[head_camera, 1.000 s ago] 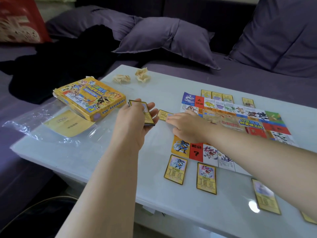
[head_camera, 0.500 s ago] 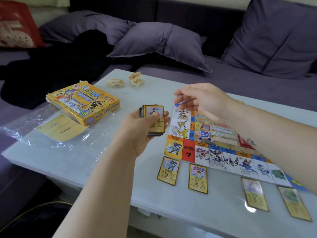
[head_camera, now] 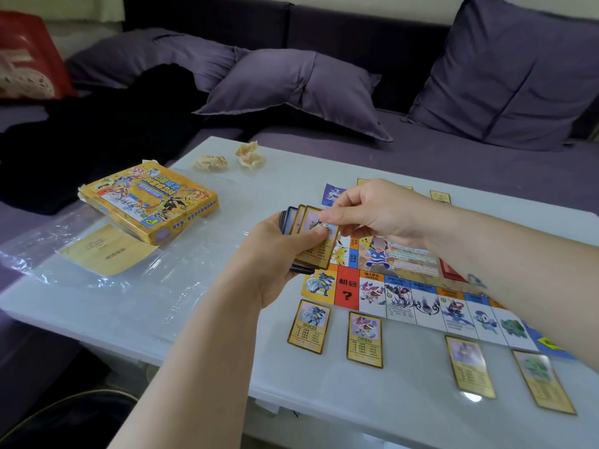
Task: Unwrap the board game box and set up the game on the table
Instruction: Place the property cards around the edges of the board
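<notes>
My left hand (head_camera: 272, 254) grips a fanned stack of gold-bordered cards (head_camera: 316, 241) above the left edge of the colourful game board (head_camera: 405, 286), which lies flat on the white table (head_camera: 162, 319). My right hand (head_camera: 372, 212) pinches the top card of that stack at its upper edge. Several cards lie face up along the board's near side, among them one (head_camera: 309, 325) at the left corner and another (head_camera: 364, 338) beside it. More cards (head_camera: 440, 196) show past the board's far edge. The yellow game box (head_camera: 149, 199) sits at the table's left.
Clear plastic wrap (head_camera: 64, 254) and a yellow leaflet (head_camera: 107, 251) lie left of the box's near end. Two crumpled paper scraps (head_camera: 210, 162) rest near the far edge. A purple sofa with cushions (head_camera: 291, 82) and dark clothing runs behind the table.
My right hand came back from the board's far left side to the card stack and now pinches its top card. The left hand tilted the stack up and fanned it.
</notes>
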